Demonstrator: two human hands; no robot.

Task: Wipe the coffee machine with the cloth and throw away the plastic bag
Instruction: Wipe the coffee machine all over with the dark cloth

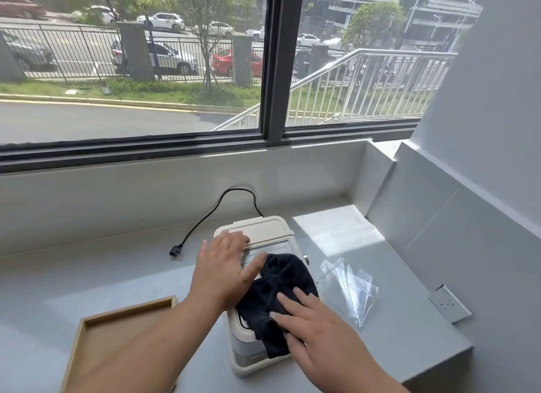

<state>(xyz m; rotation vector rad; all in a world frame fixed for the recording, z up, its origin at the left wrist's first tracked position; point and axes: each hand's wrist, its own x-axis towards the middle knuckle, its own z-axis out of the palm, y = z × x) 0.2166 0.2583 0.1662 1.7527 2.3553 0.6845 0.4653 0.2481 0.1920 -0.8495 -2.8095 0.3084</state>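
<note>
A cream coffee machine (265,230) stands on the grey counter, seen from above. A dark cloth (278,287) lies draped over its top and front. My left hand (227,268) rests flat on the machine's top, fingers spread, its thumb touching the cloth's edge. My right hand (317,324) lies flat on the cloth's near right part, pressing it against the machine. A clear plastic bag (347,287) lies crumpled on the counter just right of the machine, touched by neither hand.
A wooden tray (85,334) sits at the near left. The machine's black cord with its plug (175,251) trails unplugged toward the back wall. A wall socket (449,303) is at the right. The counter's edge (439,366) drops off at the near right.
</note>
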